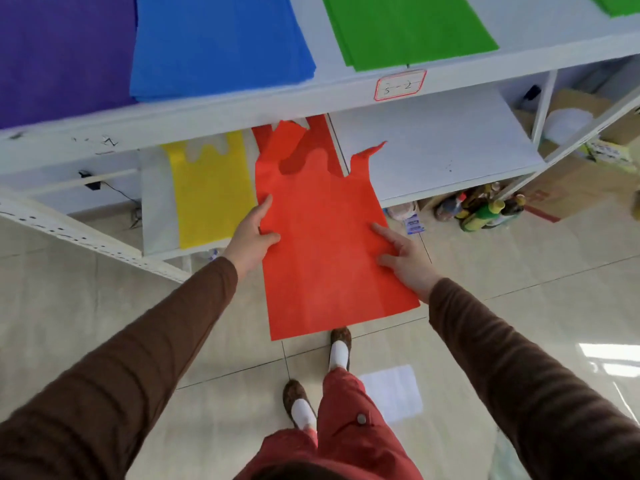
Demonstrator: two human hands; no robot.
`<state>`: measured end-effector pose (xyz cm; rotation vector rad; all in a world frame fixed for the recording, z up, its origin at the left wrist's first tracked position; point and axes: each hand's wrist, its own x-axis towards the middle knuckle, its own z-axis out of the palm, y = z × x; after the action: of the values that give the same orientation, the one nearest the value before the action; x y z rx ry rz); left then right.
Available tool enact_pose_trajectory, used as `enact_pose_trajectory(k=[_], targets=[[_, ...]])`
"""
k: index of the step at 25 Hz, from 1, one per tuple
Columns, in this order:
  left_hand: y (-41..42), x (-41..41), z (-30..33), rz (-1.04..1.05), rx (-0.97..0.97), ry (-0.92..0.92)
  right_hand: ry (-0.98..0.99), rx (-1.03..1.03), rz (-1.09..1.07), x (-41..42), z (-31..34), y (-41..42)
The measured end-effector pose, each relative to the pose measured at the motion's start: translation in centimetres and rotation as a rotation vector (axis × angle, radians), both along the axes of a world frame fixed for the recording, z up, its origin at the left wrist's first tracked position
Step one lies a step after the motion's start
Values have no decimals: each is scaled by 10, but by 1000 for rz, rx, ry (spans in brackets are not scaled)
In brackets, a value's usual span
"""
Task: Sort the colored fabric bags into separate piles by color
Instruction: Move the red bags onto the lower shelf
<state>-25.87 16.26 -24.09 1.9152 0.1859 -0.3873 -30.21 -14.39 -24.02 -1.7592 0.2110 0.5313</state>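
An orange-red fabric bag [322, 237] hangs half off the lower shelf [433, 143], its handles lying on more red bags under the upper shelf. My left hand [251, 237] grips the bag's left edge, thumb on top. My right hand [405, 258] holds its right edge with the fingers spread flat on the fabric. A yellow bag pile [211, 192] lies on the lower shelf just left of the red one. On the upper shelf lie a purple pile [59, 53], a blue pile [221, 43] and a green pile [405, 26].
The upper shelf's front rail [242, 112] carries a red-framed label [400, 85]. Bottles [481, 209] and cardboard boxes [581, 181] stand on the tiled floor at the right. A white shelf upright [69, 233] slants at the left. My feet [322, 372] are below the bag.
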Motion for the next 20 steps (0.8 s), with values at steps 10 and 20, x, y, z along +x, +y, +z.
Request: enact_pose_trajectory(k=[10,20], targets=[[-4,171,-93,-23,220,-92,-216,-388,193,182,-87,16],[44,328,-187,97,335,-338,-370,-278,-35,352,-185,53]])
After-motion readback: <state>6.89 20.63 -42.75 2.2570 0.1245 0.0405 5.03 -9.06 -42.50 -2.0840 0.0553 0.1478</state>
